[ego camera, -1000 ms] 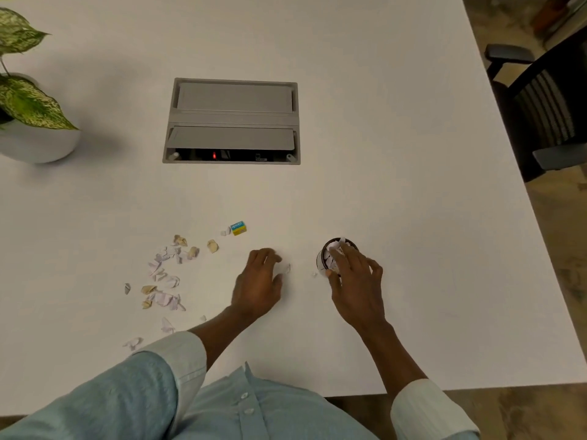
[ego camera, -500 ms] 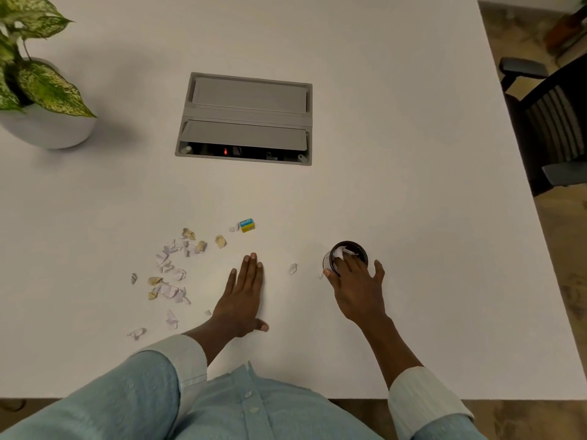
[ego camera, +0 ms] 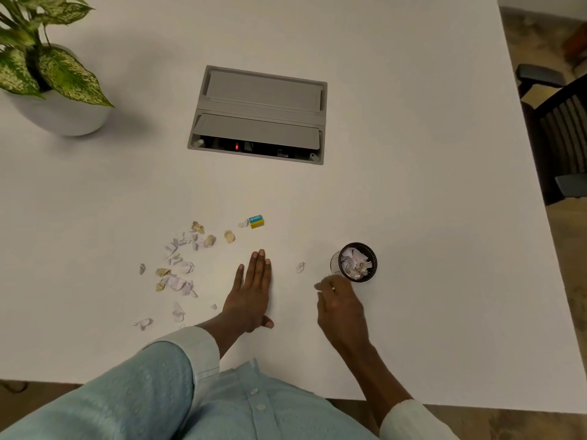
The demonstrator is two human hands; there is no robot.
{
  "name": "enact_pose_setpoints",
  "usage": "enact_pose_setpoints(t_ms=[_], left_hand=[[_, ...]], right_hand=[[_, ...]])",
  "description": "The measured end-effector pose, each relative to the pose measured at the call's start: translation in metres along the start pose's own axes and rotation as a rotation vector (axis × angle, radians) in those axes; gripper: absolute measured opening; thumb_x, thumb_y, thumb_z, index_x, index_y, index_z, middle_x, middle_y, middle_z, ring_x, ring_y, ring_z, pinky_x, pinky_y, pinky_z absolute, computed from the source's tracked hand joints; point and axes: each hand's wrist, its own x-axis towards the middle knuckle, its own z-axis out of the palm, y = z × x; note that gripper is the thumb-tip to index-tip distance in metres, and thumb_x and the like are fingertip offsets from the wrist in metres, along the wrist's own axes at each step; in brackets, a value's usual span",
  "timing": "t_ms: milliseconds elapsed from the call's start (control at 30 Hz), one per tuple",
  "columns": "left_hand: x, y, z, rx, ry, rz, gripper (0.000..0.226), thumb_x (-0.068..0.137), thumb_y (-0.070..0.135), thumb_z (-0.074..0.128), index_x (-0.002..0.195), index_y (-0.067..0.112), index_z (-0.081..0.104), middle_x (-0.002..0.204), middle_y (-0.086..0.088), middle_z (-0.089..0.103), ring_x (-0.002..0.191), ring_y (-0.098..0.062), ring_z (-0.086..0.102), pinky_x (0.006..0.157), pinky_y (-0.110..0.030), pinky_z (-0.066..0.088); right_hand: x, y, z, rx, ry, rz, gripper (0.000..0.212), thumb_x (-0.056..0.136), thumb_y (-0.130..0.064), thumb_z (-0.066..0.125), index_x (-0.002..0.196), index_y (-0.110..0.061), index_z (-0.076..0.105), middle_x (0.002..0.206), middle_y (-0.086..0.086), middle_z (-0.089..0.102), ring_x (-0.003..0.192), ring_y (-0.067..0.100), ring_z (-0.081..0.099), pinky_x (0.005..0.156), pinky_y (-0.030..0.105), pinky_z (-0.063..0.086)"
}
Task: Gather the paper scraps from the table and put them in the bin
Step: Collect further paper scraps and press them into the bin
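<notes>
Scraps (ego camera: 181, 265) of white and tan paper lie scattered on the white surface (ego camera: 413, 185), most of them in a loose patch to the left of the left hand (ego camera: 251, 293). That hand rests flat, palm down, its fingers (ego camera: 259, 265) straight and pressed together, thumb out to the side, touching no paper. The nearest pieces of the patch lie just beyond its little-finger side; a tan one (ego camera: 229, 236) sits ahead of the fingertips. A single scrap (ego camera: 300, 267) lies alone between the two hands, apart from both. The right hand (ego camera: 341, 308) hovers just short of the bin (ego camera: 357, 262), its fingers curled loosely; whether they pinch anything I cannot tell, as they are blurred. The bin, a small dark cup, stands upright and holds crumpled paper up to near its rim. A small blue and yellow box (ego camera: 256, 221) lies beyond the patch with a white bit beside it. Farther off are a grey cable hatch (ego camera: 260, 112) set into the surface, a potted plant (ego camera: 47, 74) at the far left and a chair (ego camera: 559, 131) past the right edge.
</notes>
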Motion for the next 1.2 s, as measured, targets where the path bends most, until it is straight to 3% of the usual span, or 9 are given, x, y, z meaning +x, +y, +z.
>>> enact_pose_setpoints(t_ms=[100,200,367,533,767,1000,1100,1200], left_hand=[[0.001,0.0,0.001,-0.004,0.001,-0.003,0.152,0.074,0.075,0.073,0.152,-0.004,-0.031,0.159,-0.027,-0.042,0.15,-0.045,-0.035,0.129,-0.061,0.003],[0.001,0.0,0.002,-0.003,-0.005,-0.011,0.152,0.073,0.074,0.074,0.152,-0.003,-0.031,0.159,-0.027,-0.041,0.15,-0.045,-0.035,0.129,-0.061,0.004],[0.001,0.0,0.001,0.001,-0.008,-0.009,0.15,0.075,0.072,0.074,0.153,-0.004,-0.03,0.159,-0.028,-0.04,0.15,-0.046,-0.035,0.128,-0.062,0.004],[0.001,0.001,0.001,-0.002,-0.018,-0.01,0.148,0.077,0.069,0.075,0.153,-0.004,-0.029,0.16,-0.029,-0.04,0.149,-0.047,-0.035,0.128,-0.063,0.003],[0.004,0.0,0.005,-0.02,-0.019,-0.001,0.148,0.076,0.068,0.076,0.153,-0.004,-0.028,0.16,-0.028,-0.039,0.148,-0.048,-0.037,0.127,-0.064,0.001],[0.007,0.001,0.007,-0.029,-0.033,-0.017,0.146,0.077,0.063,0.078,0.154,-0.002,-0.028,0.161,-0.027,-0.039,0.148,-0.048,-0.037,0.126,-0.065,-0.001],[0.007,0.0,0.007,-0.017,-0.029,-0.022,0.145,0.078,0.064,0.077,0.154,-0.002,-0.027,0.161,-0.027,-0.039,0.147,-0.049,-0.038,0.126,-0.066,-0.003],[0.008,0.0,0.008,-0.015,-0.028,-0.021,0.144,0.079,0.066,0.074,0.154,-0.002,-0.027,0.16,-0.028,-0.039,0.146,-0.049,-0.038,0.126,-0.066,-0.005]], right_hand=[[0.003,-0.006,0.02,-0.09,-0.253,0.086,0.046,0.091,-0.004,0.061,0.136,-0.012,0.057,0.141,0.011,0.051,0.129,0.027,0.052,0.082,0.035,0.06],[0.006,-0.009,0.032,-0.148,-0.325,0.124,0.062,0.091,-0.004,0.057,0.15,-0.011,0.04,0.151,0.018,0.038,0.139,0.032,0.04,0.101,0.037,0.053],[0.01,-0.01,0.044,-0.22,-0.356,0.152,0.074,0.087,-0.005,0.056,0.156,-0.007,0.028,0.154,0.026,0.032,0.142,0.039,0.035,0.109,0.041,0.044],[0.017,-0.012,0.047,-0.209,-0.371,0.134,0.072,0.088,-0.006,0.057,0.155,-0.003,0.029,0.151,0.026,0.037,0.141,0.039,0.036,0.111,0.042,0.044],[0.043,-0.026,0.041,-0.152,-0.335,0.079,0.058,0.091,-0.004,0.058,0.147,-0.009,0.045,0.139,0.013,0.052,0.126,0.029,0.052,0.101,0.033,0.05],[0.062,-0.037,0.04,-0.192,-0.335,0.139,0.047,0.099,-0.017,0.061,0.145,-0.013,0.049,0.134,0.018,0.053,0.118,0.033,0.055,0.089,0.038,0.057],[0.066,-0.044,0.04,-0.252,-0.36,0.084,0.041,0.083,0.0,0.073,0.123,-0.009,0.067,0.12,0.019,0.063,0.109,0.033,0.062,0.077,0.036,0.06],[0.066,-0.047,0.041,-0.317,-0.362,0.002,0.03,0.066,0.005,0.079,0.093,-0.007,0.071,0.098,0.015,0.066,0.093,0.03,0.064,0.064,0.032,0.058]])
